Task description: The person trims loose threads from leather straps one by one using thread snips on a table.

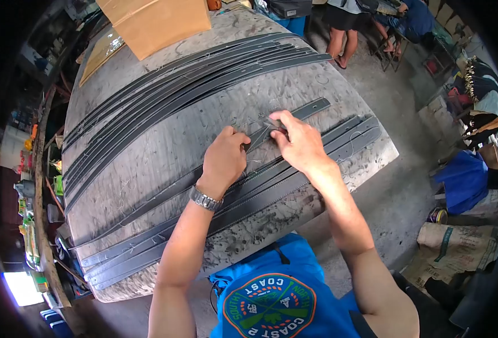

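Observation:
Over the table's middle, my left hand (225, 156), with a metal watch on its wrist, has its fingers pinched at the edge of a dark strap (311, 108). To its right, my right hand (298, 138) has thumb and forefinger closed around a small dark item with thin pale threads near it; the item is too small to name. Beneath both hands the strap runs from lower left to upper right, with a hole near its rounded end. Nearer my body lie several stitched black straps (249, 203), side by side, with loose threads on them.
The wooden table (204, 125) has stained boards. At its far side lie several long dark straps (175, 84) and a cardboard box (158, 25). People's legs (342, 45) show beyond. Blue cloth (463, 180) and a sack (457, 250) lie at the right.

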Action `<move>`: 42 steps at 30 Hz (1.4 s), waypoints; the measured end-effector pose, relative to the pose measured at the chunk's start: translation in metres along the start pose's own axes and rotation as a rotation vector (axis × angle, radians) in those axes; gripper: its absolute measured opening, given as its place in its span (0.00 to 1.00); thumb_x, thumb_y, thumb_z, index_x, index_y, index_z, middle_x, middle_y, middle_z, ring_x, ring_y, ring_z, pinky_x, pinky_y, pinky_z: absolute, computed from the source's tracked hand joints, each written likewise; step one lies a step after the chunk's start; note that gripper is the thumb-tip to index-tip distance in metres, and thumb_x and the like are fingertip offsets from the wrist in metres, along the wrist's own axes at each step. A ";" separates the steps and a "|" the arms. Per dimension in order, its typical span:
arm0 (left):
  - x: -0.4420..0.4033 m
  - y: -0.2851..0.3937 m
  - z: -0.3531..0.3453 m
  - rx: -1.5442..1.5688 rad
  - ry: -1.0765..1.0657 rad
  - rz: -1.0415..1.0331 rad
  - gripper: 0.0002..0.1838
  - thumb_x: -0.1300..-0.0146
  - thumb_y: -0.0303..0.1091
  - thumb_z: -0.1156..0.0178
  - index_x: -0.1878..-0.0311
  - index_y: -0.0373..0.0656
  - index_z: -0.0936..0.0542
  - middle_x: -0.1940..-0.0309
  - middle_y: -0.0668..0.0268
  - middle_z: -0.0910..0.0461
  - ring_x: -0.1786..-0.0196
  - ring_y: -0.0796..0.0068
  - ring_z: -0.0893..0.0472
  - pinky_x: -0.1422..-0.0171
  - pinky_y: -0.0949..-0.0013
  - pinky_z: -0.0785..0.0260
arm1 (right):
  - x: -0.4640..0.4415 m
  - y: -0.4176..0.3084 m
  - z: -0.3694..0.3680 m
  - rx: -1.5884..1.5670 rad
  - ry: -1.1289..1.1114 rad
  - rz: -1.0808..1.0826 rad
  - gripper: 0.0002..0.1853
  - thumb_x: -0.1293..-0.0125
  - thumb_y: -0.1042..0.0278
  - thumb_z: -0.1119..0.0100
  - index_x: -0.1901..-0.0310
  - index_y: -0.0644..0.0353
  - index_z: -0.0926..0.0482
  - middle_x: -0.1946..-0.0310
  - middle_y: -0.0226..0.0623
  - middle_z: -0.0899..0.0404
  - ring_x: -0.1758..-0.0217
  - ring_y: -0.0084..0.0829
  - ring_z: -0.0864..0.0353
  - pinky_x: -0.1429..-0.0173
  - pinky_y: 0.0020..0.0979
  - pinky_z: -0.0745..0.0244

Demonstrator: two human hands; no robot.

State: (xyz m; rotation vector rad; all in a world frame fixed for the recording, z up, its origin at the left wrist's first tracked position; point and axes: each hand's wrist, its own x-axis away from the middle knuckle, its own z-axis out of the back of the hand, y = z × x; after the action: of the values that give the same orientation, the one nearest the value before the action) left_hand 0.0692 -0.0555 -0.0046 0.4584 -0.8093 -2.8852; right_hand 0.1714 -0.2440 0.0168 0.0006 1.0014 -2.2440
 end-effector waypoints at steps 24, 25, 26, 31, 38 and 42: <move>-0.017 0.011 0.006 0.043 -0.274 0.113 0.20 0.29 0.52 0.38 0.62 0.41 0.16 0.68 0.53 0.14 0.65 0.47 0.16 0.59 0.49 0.26 | -0.030 0.040 -0.016 0.095 -0.083 -0.022 0.19 0.29 0.58 0.33 0.41 0.53 0.21 0.50 0.46 0.13 0.43 0.51 0.15 0.41 0.45 0.21; -0.018 0.013 0.005 0.049 -0.342 0.124 0.21 0.29 0.52 0.39 0.66 0.42 0.15 0.65 0.52 0.13 0.62 0.43 0.16 0.57 0.47 0.26 | -0.030 0.045 -0.020 0.075 -0.063 -0.005 0.19 0.31 0.57 0.31 0.42 0.52 0.20 0.48 0.46 0.13 0.43 0.51 0.15 0.41 0.46 0.21; -0.019 0.011 0.002 0.085 -0.315 0.097 0.22 0.27 0.52 0.38 0.65 0.40 0.17 0.72 0.52 0.17 0.70 0.52 0.20 0.61 0.53 0.29 | -0.031 0.044 -0.021 0.081 -0.062 -0.018 0.20 0.32 0.56 0.30 0.43 0.52 0.20 0.48 0.45 0.13 0.42 0.51 0.15 0.42 0.46 0.21; -0.028 -0.004 -0.009 0.991 -0.120 0.304 0.20 0.20 0.48 0.41 0.66 0.42 0.20 0.80 0.77 0.32 0.78 0.83 0.35 0.72 0.72 0.44 | -0.037 0.044 -0.014 0.053 -0.108 -0.056 0.22 0.32 0.54 0.30 0.41 0.53 0.21 0.47 0.47 0.14 0.41 0.51 0.15 0.39 0.48 0.22; -0.015 -0.017 -0.015 1.335 -0.033 0.369 0.18 0.18 0.48 0.43 0.57 0.42 0.18 0.79 0.80 0.36 0.79 0.88 0.43 0.74 0.75 0.51 | -0.032 0.031 -0.007 0.011 -0.106 -0.106 0.22 0.31 0.56 0.32 0.40 0.55 0.20 0.45 0.50 0.14 0.39 0.52 0.16 0.37 0.47 0.22; -0.013 -0.008 -0.018 1.358 -0.030 0.294 0.18 0.17 0.47 0.45 0.49 0.41 0.16 0.79 0.83 0.40 0.77 0.90 0.44 0.74 0.78 0.51 | -0.011 0.023 0.000 -0.060 0.013 -0.094 0.20 0.30 0.59 0.34 0.39 0.54 0.20 0.45 0.50 0.14 0.39 0.52 0.16 0.37 0.46 0.22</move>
State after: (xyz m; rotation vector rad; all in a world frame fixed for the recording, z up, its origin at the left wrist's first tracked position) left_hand 0.0875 -0.0548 -0.0203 0.3045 -2.4642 -1.6755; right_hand 0.1937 -0.2489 0.0046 -0.0592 1.0968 -2.3006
